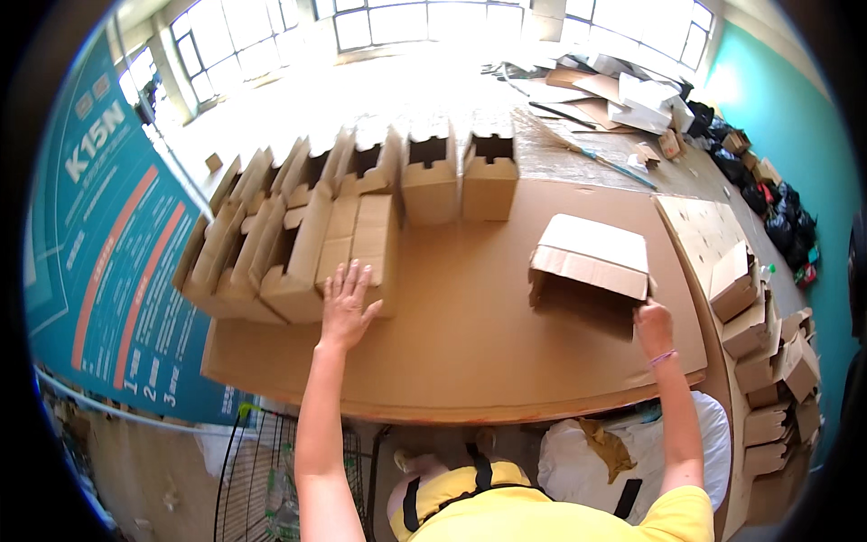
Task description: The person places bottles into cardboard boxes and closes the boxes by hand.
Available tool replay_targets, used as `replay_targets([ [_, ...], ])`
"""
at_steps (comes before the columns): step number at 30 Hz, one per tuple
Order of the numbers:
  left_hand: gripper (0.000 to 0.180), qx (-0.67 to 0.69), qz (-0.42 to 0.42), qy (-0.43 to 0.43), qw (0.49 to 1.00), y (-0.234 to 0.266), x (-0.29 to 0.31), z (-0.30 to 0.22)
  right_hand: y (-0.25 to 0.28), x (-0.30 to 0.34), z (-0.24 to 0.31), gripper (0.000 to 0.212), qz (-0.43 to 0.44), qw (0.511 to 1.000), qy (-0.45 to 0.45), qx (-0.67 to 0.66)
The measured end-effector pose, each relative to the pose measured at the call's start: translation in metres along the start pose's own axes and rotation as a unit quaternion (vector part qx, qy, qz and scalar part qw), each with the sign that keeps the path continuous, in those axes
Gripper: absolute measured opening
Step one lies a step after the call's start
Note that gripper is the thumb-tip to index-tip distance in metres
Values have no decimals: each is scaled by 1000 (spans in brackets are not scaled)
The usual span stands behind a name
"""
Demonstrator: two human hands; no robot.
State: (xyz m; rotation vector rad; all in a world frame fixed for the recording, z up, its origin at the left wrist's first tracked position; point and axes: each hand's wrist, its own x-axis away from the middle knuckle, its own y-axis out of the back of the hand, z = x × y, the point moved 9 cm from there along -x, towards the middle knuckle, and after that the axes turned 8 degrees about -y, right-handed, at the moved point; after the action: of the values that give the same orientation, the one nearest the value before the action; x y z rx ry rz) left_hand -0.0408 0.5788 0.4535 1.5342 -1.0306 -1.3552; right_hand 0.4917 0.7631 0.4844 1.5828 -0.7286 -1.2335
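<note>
Bright multi-paned windows (pixel 429 25) at the back; work surface topped with a flat brown cardboard sheet (pixel 470 352). Left side of it: close-set open-topped brown cardboard boxes (pixel 239 257).

Step in hand, as I judge it: handling one box, a lone brown cardboard box with a pale upper panel (pixel 591 256), its opening facing the person. Next move would seem to call for a secure hold on its thin edge and care not to crease the panels.

Position: lone box on the right of the sheet, just ahead and left of the right hand (pixel 654 327), well apart from the left hand (pixel 343 312). Right fingers curled closed, apparently gripping its near right edge; exact finger placement unclear. Left hand flat, fingers spread, touching a brown box with closed top flaps (pixel 368 233), grasping nothing.
</note>
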Motion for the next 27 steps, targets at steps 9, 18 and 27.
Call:
replay_targets([
  [9,40,243,-111,115,957,73,206,53,135,35,151,18,-44,971,64,-227],
  [18,31,210,-17,444,871,2,510,136,139,33,206,28,25,951,39,-307],
  [27,31,118,118,606,778,-82,714,112,82,18,241,32,148,884,8,-443],
])
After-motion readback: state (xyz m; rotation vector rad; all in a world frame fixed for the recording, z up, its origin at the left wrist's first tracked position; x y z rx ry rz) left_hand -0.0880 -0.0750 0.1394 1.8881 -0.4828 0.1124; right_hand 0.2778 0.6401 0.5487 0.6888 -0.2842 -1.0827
